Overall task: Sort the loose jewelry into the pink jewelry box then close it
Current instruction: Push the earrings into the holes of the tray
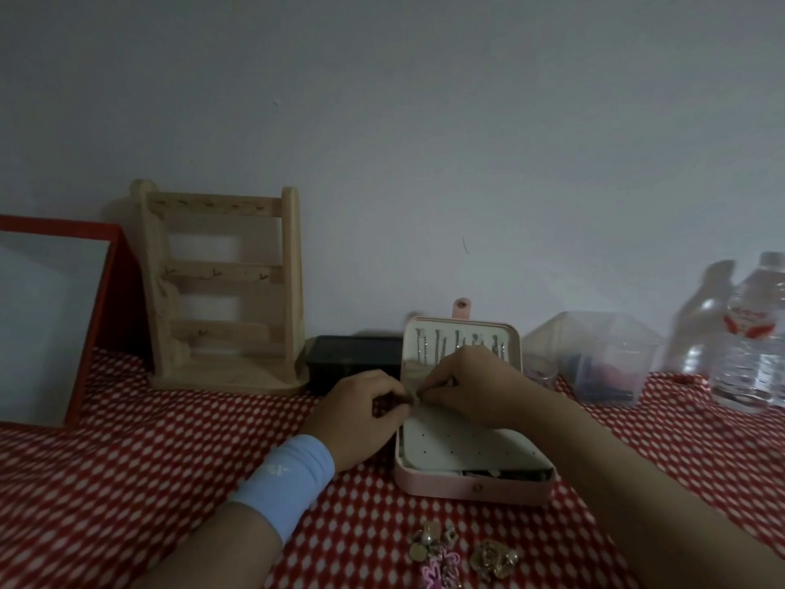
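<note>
Head view: the pink jewelry box (450, 486) stands open at the middle of the tabletop (127, 461), lid (516, 350) upright, white perforated panel (467, 444) lying flat inside. The left hand (361, 414) and right hand (471, 388) meet over the panel's far left corner, fingers curled, together pinching a small piece (416, 398) too small to identify. Loose jewelry (458, 554) lies at the near edge; a wooden stand (225, 291), black box (352, 359) and bottles (756, 333) line the far edge.
</note>
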The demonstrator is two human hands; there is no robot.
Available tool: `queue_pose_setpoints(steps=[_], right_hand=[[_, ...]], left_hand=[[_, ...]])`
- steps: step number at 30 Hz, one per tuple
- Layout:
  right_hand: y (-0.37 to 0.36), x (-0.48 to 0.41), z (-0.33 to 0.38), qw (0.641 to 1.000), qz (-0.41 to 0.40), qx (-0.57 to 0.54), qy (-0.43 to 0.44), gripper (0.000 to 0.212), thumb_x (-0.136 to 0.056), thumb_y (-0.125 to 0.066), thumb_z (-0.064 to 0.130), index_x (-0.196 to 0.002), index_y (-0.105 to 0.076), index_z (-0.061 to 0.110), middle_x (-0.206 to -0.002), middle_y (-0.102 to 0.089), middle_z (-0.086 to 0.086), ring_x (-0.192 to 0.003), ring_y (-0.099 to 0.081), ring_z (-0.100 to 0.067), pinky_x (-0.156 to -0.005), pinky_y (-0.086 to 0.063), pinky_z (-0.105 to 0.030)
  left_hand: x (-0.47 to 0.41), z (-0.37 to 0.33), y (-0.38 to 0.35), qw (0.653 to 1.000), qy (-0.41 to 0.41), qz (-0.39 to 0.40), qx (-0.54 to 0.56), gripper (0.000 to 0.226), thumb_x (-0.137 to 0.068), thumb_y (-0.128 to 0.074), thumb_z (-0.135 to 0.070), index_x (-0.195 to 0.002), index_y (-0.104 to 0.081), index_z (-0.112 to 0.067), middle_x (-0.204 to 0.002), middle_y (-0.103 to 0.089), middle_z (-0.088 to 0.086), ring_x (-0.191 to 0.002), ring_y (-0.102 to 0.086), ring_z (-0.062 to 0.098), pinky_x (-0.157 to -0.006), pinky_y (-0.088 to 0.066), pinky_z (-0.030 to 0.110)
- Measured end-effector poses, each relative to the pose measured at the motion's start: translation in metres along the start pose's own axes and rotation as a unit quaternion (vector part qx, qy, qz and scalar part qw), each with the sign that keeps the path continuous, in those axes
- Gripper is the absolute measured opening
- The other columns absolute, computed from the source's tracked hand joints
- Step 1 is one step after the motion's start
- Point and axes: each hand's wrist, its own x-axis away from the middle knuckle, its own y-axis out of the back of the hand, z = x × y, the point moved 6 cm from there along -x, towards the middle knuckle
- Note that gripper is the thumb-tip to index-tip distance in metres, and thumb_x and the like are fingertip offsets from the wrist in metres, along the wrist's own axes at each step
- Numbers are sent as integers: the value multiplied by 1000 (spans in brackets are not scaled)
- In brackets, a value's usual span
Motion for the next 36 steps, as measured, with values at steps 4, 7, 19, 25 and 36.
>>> queue_pose_setpoints(steps=[4, 7, 19, 25, 36], right_hand=[[-2, -1, -3, 999, -30, -20, -9, 11, -87, -76, 24, -94, -82, 29, -90, -75, 18, -84, -67, 1, -87, -57, -28], [0, -1, -4, 999, -22, -34, -12, 12, -88, -75, 20, -97, -82, 25, -92, -75, 15, -81, -64, 5, -83, -53, -18], [0, 16, 7, 999, 4, 20, -47, 20, -95, -65, 27, -109, -79, 30, -116, -72, 10, -102, -59, -9, -96, -48, -27], [1, 25, 13, 998, 12, 33, -60, 23, -98, -61, 27, -114, -76, 31, -128, -66, 5, -115, -58, -19, -93, -45, -28], [-2, 21, 19, 996, -7, 50, -69, 21, -97, -61, 27, -110, -78, 29, -119, -70, 5, -109, -62, -18, -89, -49, -29]], left_hand=[[1, 1, -1, 1000, 11, 10, 2, 14, -88, -66, -31, -101, -71, -28, -99, -62, -19, -94, -58, -5, -88, -48, 16], [3, -1, -1, 1000, 13, 13, -1, 15, -89, -66, -31, -102, -71, -28, -101, -62, -19, -96, -58, -5, -89, -48, 16], [7, -13, 2, 999, 29, 38, -15, 22, -94, -61, -26, -114, -71, -23, -109, -60, -12, -101, -57, 0, -93, -45, 15], [9, -18, 1, 997, 64, 34, 11, 18, -93, -62, -24, -107, -73, -24, -107, -61, -11, -100, -58, 3, -90, -45, 16], [13, -17, 1, 994, 105, 25, -7, 17, -94, -60, -27, -105, -73, -24, -103, -65, -10, -96, -60, 5, -87, -46, 19]])
